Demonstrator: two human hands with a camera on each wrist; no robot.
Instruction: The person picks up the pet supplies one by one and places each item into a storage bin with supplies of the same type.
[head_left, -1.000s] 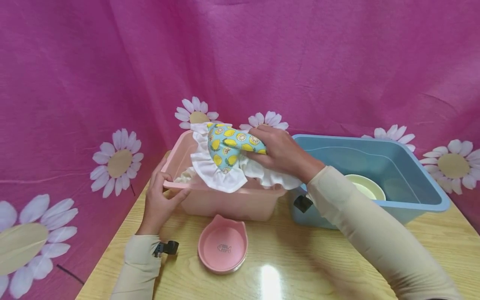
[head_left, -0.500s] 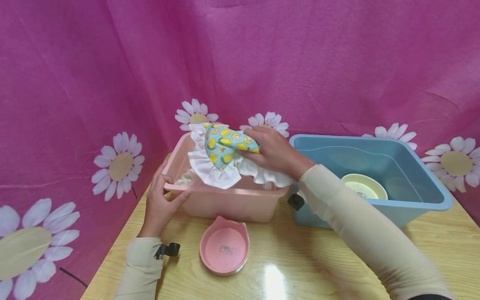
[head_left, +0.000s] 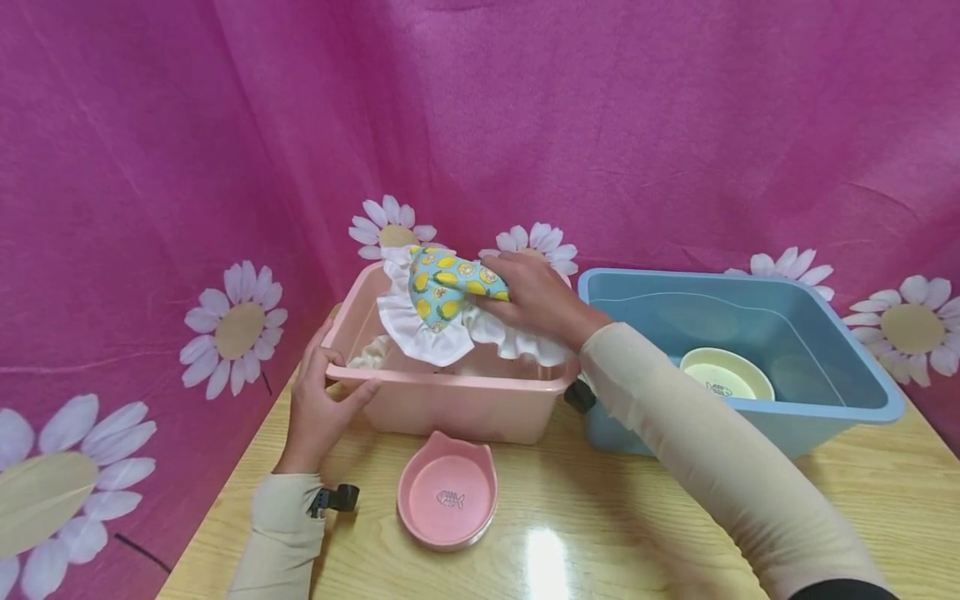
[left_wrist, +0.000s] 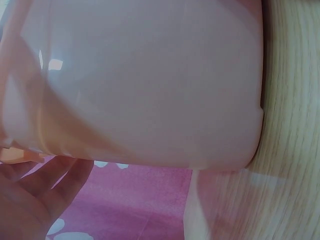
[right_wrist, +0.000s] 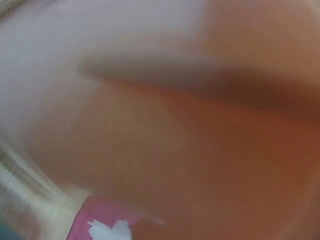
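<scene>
My right hand (head_left: 536, 296) grips a light-blue lemon-print cloth with white ruffled edges (head_left: 435, 292) over the mouth of a pink plastic bin (head_left: 457, 408). The ruffle hangs down across the bin's opening, close to the front rim. My left hand (head_left: 318, 408) holds the bin's front left corner, fingers over the rim and thumb along the front. In the left wrist view, the bin's side wall (left_wrist: 160, 85) fills most of the picture, with the left fingers (left_wrist: 65, 185) at its edge. Inside the bin at the left lies some cream fabric (head_left: 371, 353). The right wrist view is mostly blurred.
On the wooden table (head_left: 600, 533) in front of the bin sits a pink cat-eared dish (head_left: 447, 517) with a fishbone mark. A blue bin (head_left: 750, 287) stands to the right, holding a cream dish (head_left: 731, 362). A magenta curtain (head_left: 637, 125) with daisies hangs behind.
My right hand and the lemon-print cloth have shifted slightly left, further over the pink bin. More of the cream dish shows beside the sleeve. The left hand keeps its hold on the rim.
</scene>
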